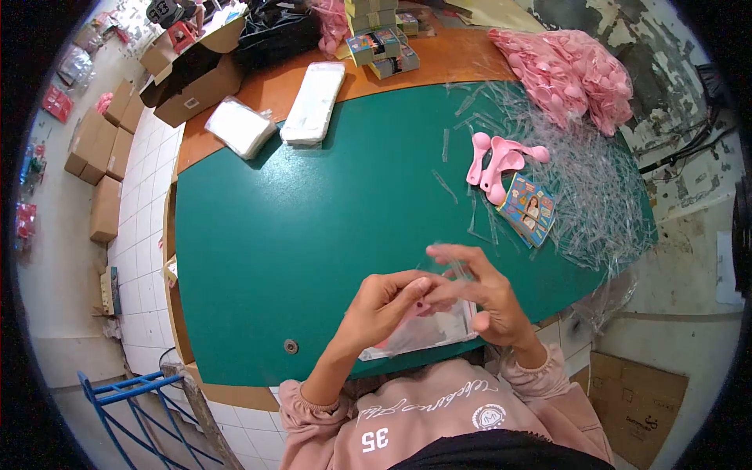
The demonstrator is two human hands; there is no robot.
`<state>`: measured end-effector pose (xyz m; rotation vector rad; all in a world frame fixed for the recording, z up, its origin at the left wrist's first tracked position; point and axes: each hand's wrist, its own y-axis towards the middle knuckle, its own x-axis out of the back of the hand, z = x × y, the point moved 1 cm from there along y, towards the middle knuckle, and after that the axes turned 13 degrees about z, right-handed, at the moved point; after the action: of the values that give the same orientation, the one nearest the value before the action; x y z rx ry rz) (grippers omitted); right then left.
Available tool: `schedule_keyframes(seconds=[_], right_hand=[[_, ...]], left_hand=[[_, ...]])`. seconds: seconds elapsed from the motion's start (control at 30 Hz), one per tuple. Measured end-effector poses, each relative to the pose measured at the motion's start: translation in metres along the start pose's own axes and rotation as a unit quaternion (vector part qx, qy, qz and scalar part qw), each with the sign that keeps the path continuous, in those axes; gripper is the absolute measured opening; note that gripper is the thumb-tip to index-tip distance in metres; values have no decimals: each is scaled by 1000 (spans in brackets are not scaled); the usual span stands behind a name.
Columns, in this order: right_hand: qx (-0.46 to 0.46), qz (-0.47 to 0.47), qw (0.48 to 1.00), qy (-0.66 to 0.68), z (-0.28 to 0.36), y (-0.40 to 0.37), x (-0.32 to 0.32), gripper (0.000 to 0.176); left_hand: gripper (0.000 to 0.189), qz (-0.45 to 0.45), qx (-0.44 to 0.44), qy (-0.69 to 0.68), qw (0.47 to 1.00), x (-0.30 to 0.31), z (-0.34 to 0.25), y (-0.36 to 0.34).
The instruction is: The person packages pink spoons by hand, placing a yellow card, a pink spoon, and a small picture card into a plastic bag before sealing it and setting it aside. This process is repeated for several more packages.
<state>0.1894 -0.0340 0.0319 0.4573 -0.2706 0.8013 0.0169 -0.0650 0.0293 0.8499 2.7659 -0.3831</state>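
My left hand (392,304) is closed, thumb pressed over a pink plastic spoon (420,305); the handle's end with its hole shows beside the thumb. My right hand (489,291) meets the left one's fingertips, index finger raised and thumb held apart. Between its blurred fingers shows a clear plastic strip (460,270). Under both hands a clear plastic bag (427,335) lies at the table's near edge, with something pink partly covered there. Several pink spoons (501,160) lie to the right, close to a small stack of blue printed cards (529,210).
Loose clear strips (591,184) heap over the right of the green table (298,227). Behind them sits a bag of pink spoons (568,74). Two packs of clear bags (313,103) (241,127) lie at the back, near card stacks (382,51) and an open carton (192,86).
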Motion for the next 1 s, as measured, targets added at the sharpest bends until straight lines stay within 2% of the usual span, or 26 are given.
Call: schedule_keyframes(seconds=[0.03, 0.1, 0.13, 0.17, 0.23, 0.33, 0.57, 0.77, 0.83, 0.87, 0.93, 1.0], right_hand=[[-18, 35, 999, 22, 1, -4, 9, 62], [-43, -33, 998, -45, -10, -14, 41, 49], [-108, -89, 979, -145, -13, -17, 61, 39], [-171, -144, 944, -242, -16, -22, 84, 31], [-265, -158, 873, -378, -52, -39, 128, 24], [-295, -133, 885, -335, -87, -63, 157, 24], [-348, -153, 877, -295, -91, -59, 162, 22], [-356, -108, 915, -158, -111, -73, 198, 18], [-322, -168, 929, -70, -109, -73, 207, 16], [-322, -168, 929, -70, -106, -73, 207, 16], [-338, -77, 920, -182, -97, -64, 200, 19], [-344, -59, 916, -197, -94, -56, 186, 19]], left_hand=[[28, -22, -8, -12, 1000, -1, 0, -1], [28, -43, -16, -25, 999, -1, 0, -5], [28, -49, -18, -48, 998, 2, 0, -9], [28, -54, -20, -71, 996, 3, 0, -12], [28, -48, -20, -65, 997, 3, 1, -16], [28, -36, -24, -62, 997, -1, 3, -15], [27, -29, -19, -46, 998, -4, 6, -15], [27, -52, -19, -44, 998, -4, 2, -18], [27, -56, -11, -47, 997, -4, 2, -20], [27, -58, -3, -49, 997, -3, 1, -21], [27, -58, -7, -46, 997, -3, 2, -21], [27, -57, -9, -45, 997, -4, 2, -21]])
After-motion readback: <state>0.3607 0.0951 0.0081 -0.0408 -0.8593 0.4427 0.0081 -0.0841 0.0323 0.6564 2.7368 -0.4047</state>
